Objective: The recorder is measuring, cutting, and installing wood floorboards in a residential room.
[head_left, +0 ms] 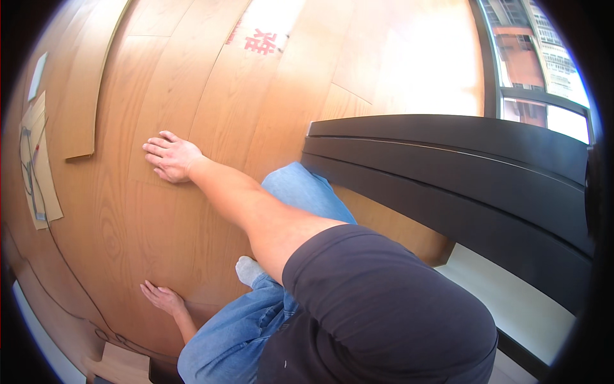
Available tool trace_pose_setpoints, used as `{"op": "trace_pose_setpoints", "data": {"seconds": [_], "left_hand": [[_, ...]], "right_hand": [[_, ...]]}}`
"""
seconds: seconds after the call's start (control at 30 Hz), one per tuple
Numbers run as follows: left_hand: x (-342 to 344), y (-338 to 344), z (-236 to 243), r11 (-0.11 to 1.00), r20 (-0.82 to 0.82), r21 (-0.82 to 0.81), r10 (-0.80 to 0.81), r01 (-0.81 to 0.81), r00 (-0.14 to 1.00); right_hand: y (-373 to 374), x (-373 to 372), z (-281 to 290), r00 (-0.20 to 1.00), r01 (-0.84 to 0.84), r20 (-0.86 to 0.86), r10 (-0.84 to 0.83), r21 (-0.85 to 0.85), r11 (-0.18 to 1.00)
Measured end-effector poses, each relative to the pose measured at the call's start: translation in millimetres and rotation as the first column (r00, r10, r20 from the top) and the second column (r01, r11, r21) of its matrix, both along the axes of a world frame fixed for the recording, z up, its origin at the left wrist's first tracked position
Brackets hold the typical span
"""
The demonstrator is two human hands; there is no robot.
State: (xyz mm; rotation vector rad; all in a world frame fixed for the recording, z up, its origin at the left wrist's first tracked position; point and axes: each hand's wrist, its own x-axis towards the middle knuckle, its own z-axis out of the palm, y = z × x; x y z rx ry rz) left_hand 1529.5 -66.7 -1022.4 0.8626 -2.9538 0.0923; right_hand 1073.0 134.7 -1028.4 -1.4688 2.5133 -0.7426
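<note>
Flat on the light wood floor, palm down with fingers apart, lies my right hand. Its bare forearm stretches out from a dark short sleeve. Further toward the lower left, my left hand is also over the floor, fingers stretched out and nothing seen in them; my bent leg hides most of that arm. My legs, in blue jeans, are folded under me, and a foot in a light grey sock shows between the two arms. Neither hand holds anything.
A long black slatted panel stands close at my right, beneath a window. At left lie a long cardboard strip and a cardboard piece with a dark cable running off it. A box sits at lower left.
</note>
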Motion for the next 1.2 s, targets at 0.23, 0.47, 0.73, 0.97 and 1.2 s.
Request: {"op": "trace_pose_setpoints", "data": {"seconds": [0.23,0.47,0.73,0.97,1.2], "left_hand": [[-3.3,0.5,1.8,1.000,-0.029,0.016,0.002,-0.002,1.000],[-4.4,1.1,-0.5,1.000,-0.047,0.015,0.000,0.000,0.999],[0.5,0.2,-4.7,1.000,-0.053,-0.018,0.001,-0.002,0.999],[-2.1,0.9,-3.3,1.000,-0.047,-0.003,0.014,-0.014,0.999],[-0.4,1.6,-5.2,0.999,-0.045,0.000,0.038,-0.038,0.998]], "right_hand": [[-3.3,-1.9,2.4,1.000,0.006,0.003,-0.006,0.027,1.000],[-3.8,-2.4,0.7,1.000,0.003,0.002,-0.003,0.044,0.999],[-5.9,-0.3,3.9,1.000,-0.001,0.012,0.000,0.053,0.999],[-5.4,-0.1,1.3,1.000,0.009,-0.015,-0.008,0.044,0.999],[-5.9,1.6,1.0,1.000,0.014,-0.018,-0.013,0.045,0.999]]}}
